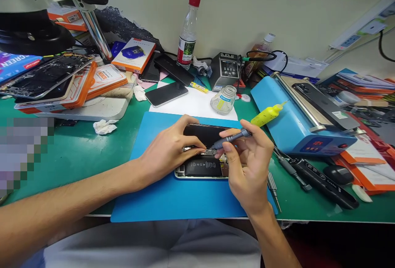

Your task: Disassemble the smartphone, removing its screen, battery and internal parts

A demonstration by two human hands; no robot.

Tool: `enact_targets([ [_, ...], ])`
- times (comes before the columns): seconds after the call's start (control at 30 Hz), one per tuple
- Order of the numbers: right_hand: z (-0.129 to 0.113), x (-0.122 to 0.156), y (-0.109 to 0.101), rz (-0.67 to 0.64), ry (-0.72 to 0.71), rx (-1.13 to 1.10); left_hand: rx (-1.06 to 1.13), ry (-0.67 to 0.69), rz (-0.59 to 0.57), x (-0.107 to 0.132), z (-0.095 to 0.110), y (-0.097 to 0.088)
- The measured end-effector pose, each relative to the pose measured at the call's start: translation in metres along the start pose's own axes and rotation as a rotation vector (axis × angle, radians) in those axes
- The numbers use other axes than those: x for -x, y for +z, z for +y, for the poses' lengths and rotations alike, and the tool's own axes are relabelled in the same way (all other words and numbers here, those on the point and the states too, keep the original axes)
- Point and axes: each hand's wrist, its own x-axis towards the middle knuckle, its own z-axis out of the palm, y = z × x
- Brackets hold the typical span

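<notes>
An opened smartphone (202,167) lies on the blue mat (148,202), its black battery and metal inner parts exposed. Its dark screen (208,135) stands tilted up along the far side. My right hand (248,159) grips a grey precision screwdriver (231,137), whose tip points down at the inner parts along the battery's far edge. From the left, my left hand (173,144) reaches over the phone with thumb and index finger pinched together close to that tip. Whatever lies between those fingertips is too small to make out. The phone's right end is hidden behind my right hand.
Behind the mat stand a glass jar (223,100), a loose phone (166,94) and a plastic bottle (187,33). A blue machine (296,115) occupies the right, with a yellow squeeze bottle (268,114) before it. Another screwdriver (274,192) lies at the mat's right edge. A microscope (46,12) overhangs the left.
</notes>
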Motion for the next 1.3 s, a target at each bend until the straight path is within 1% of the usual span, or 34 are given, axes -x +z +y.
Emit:
enact_targets([
  [0.1,0.001,-0.001,0.001,-0.007,-0.044,-0.032,-0.022,-0.007,-0.006,0.0,0.001,-0.001],
  [0.17,0.005,-0.002,-0.002,0.076,-0.068,0.006,-0.038,-0.021,-0.008,0.0,0.003,-0.001],
  [0.23,0.01,-0.003,-0.008,0.198,-0.081,0.128,-0.046,-0.026,-0.007,-0.001,0.004,-0.001],
  [0.3,0.014,-0.003,-0.014,0.256,-0.073,0.245,-0.046,-0.028,0.001,-0.001,0.004,0.0],
  [0.47,0.017,-0.001,-0.017,0.157,-0.05,0.347,-0.044,-0.045,0.032,-0.001,0.004,0.001],
  [0.57,0.017,-0.002,-0.016,0.128,-0.038,0.376,-0.055,-0.042,0.041,-0.001,0.003,0.001],
  [0.93,0.017,-0.002,-0.016,0.124,-0.022,0.396,-0.055,-0.023,0.049,-0.001,0.003,0.001],
  [1.1,0.014,-0.003,-0.016,0.152,-0.121,0.527,-0.059,-0.02,0.051,-0.001,0.003,0.001],
  [1.3,0.015,-0.002,-0.015,0.146,-0.056,0.427,-0.067,-0.023,0.053,-0.001,0.003,0.001],
])
